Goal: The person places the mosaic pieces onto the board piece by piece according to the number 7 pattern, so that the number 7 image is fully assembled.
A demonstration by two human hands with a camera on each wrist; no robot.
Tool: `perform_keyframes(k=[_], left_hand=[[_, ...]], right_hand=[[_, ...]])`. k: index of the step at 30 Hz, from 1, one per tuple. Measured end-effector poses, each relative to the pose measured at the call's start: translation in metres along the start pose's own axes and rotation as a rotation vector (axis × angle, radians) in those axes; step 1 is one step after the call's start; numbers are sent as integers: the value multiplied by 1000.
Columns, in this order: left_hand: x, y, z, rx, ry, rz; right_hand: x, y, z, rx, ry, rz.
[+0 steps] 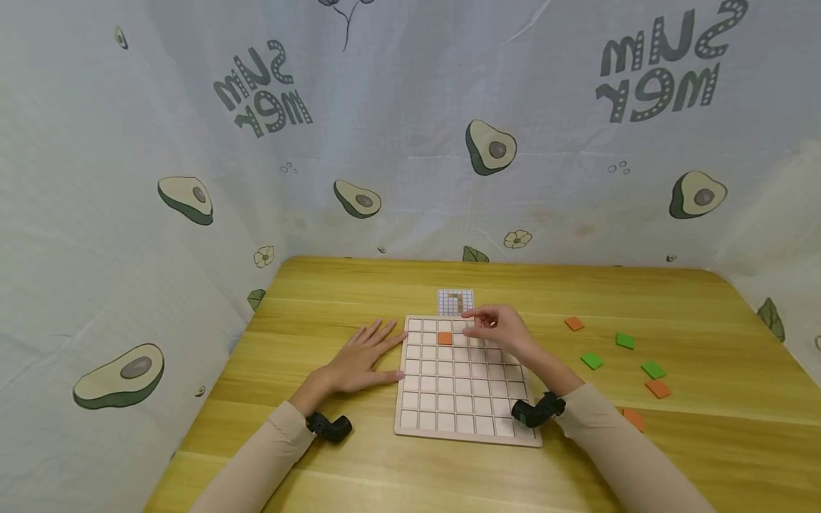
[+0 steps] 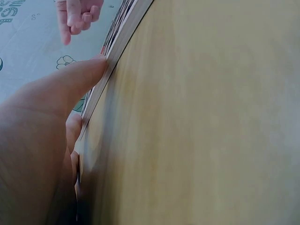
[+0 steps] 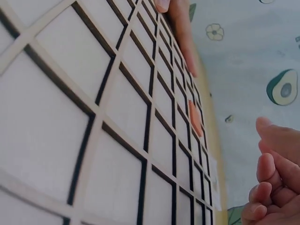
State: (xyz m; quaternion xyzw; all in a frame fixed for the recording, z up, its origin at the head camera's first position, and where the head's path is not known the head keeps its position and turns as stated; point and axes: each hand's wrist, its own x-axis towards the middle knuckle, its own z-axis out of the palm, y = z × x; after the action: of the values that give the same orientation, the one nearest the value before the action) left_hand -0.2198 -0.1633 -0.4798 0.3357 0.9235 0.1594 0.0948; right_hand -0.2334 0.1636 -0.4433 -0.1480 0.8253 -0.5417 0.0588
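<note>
Head cam only: loose grn tiles (image 1: 592, 361) R of board (image 1: 463, 387)

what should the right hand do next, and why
Probably reach over and pinch a loose tile: the right hand seems to hold nothing, and just one orange tile shows on the board, with others lying beside it.

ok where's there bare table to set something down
The table is bare between the sleeves, on the near side of the board, and along the table's far edge, left of the card. It's crowded right of the board, with the right sleeve and scattered tiles, and at the board's left edge, which the left hand touches.
</note>
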Motion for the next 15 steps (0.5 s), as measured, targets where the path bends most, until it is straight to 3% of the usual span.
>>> perform_keyframes(k=[15], left_hand=[[3, -6, 5, 8, 9, -7]], right_hand=[[-35, -7, -53, -28, 51, 25]])
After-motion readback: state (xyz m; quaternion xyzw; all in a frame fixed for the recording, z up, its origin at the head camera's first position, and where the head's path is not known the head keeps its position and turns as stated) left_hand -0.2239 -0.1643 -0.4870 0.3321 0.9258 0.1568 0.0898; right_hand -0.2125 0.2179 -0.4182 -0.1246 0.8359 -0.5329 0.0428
